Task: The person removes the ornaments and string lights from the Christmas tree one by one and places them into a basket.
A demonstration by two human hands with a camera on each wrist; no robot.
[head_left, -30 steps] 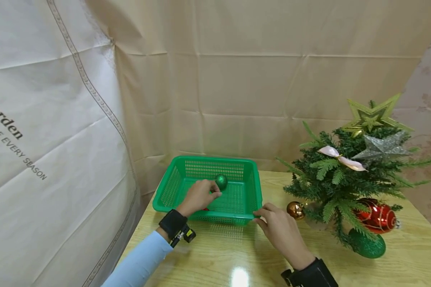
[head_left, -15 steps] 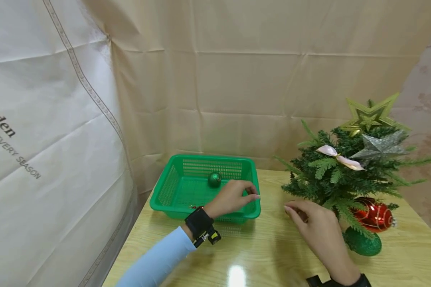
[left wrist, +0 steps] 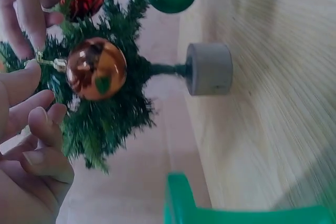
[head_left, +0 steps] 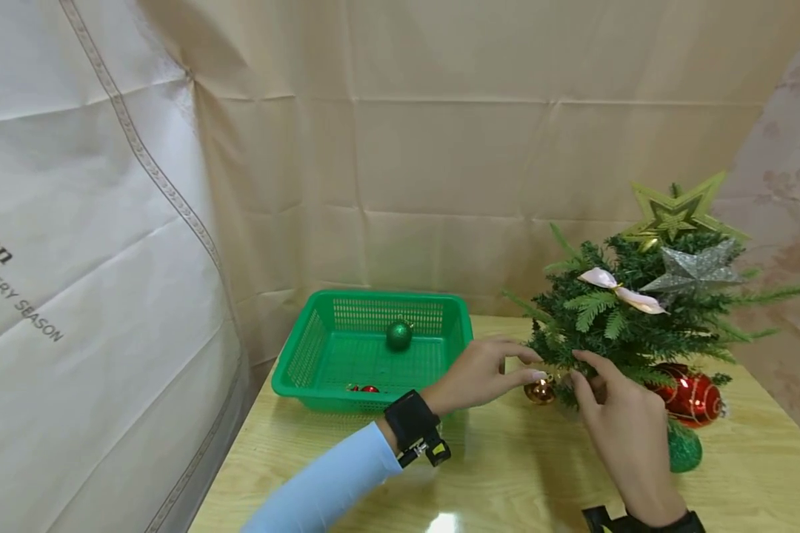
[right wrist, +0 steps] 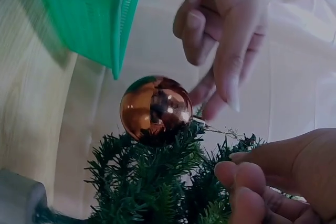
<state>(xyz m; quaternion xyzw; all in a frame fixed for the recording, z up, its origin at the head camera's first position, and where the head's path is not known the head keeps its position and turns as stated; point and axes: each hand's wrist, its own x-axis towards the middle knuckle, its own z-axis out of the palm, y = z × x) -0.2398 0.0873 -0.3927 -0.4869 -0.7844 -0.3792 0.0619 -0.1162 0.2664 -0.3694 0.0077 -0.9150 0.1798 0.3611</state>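
Note:
A shiny copper ball ornament (head_left: pixel 539 391) hangs by a gold loop from the low left side of a small Christmas tree (head_left: pixel 560 311). My left hand (head_left: pixel 487 374) has its loosely bent fingers right by the ball's cap, thumb and index finger apart. On the loop's other side, my right hand (head_left: pixel 623 422) reaches into the branches, its thumb and index fingertips slightly apart in the head view. The right wrist view shows the copper ball (right wrist: pixel 156 110) between the green needles, with the left fingers (right wrist: pixel 231 77) above its cap and the right fingertips (right wrist: pixel 236 169) close to the branch tips.
A green plastic basket (head_left: pixel 373 403) stands left of the tree, holding a green glitter ball (head_left: pixel 398 335) and small red ornaments (head_left: pixel 370 389). A gold star (head_left: pixel 673 211), silver star (head_left: pixel 693 268), pink bow (head_left: pixel 620 290), red ball (head_left: pixel 690 396) and green ball (head_left: pixel 684 448) decorate the tree.
My left hand has moved right, from over the basket to the copper ball. My right hand has left the basket's right rim and moved right to the tree's branches.

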